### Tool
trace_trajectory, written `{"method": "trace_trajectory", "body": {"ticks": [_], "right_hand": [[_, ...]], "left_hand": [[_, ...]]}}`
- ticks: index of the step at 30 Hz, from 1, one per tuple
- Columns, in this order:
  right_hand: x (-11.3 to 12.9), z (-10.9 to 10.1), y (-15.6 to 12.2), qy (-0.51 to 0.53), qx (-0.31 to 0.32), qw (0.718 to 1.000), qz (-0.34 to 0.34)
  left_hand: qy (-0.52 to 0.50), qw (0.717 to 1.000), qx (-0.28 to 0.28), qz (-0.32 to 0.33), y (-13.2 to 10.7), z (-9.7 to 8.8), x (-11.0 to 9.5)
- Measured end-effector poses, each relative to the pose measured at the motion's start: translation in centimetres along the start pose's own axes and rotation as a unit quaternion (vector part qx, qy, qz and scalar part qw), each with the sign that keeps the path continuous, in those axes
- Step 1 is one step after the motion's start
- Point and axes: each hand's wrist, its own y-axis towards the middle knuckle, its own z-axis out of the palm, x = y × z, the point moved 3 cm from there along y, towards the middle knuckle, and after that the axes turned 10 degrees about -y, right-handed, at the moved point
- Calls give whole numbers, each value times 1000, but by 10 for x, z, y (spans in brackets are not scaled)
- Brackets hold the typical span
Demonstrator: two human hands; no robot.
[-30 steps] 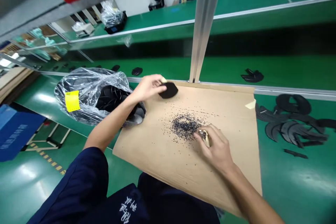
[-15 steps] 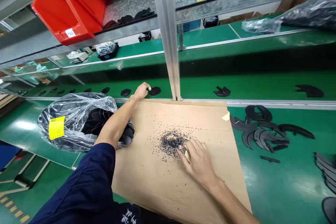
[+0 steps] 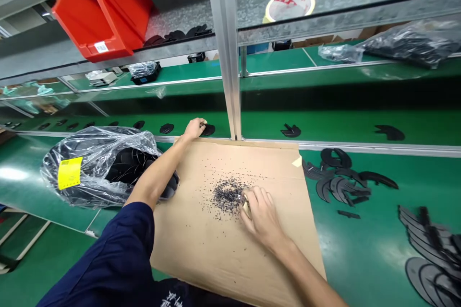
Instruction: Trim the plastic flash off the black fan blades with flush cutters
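The left hand [image 3: 194, 128] pinches a disc [image 3: 209, 130] on the belt [image 3: 259, 123], just above frame centre; the right hand [image 3: 260, 212] is closed round a small tool [image 3: 246, 207] beside the chips [image 3: 224, 195]. A careless sweep could scatter chips off the cardboard [image 3: 201, 242].

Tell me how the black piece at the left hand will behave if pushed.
The black piece looks thin and flat, so it probably slides rather than rolls on the green belt. The left hand meets it with fingertips only, hinting it is light. Similar pieces nearby lie flat, perhaps slightly flexible.
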Motion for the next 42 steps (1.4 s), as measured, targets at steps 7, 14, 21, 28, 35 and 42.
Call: {"method": "trace_trajectory", "body": {"ticks": [7, 14, 21, 28, 35, 42], "right_hand": [[6, -35, 14, -67, -64, 995, -37], [-6, -5, 5, -112, 166, 979, 28], [-16, 3, -1, -87, 174, 981, 14], [-22, 1, -3, -12, 89, 994, 59], [-39, 2, -1, 191, -82, 958, 196], [-44, 14, 11, 391, -93, 880, 254]], "left_hand": [[-8, 985, 155, 75, -39, -26, -58], [-22, 889, 316, 330, -67, 33, -187], [-41, 948, 163, 272, 7, 133, -268], [-104, 971, 117, 181, 32, 154, -267], [-263, 944, 104, 170, -27, 89, -206], [-524, 842, 100, 84, -176, 75, -141]]}}
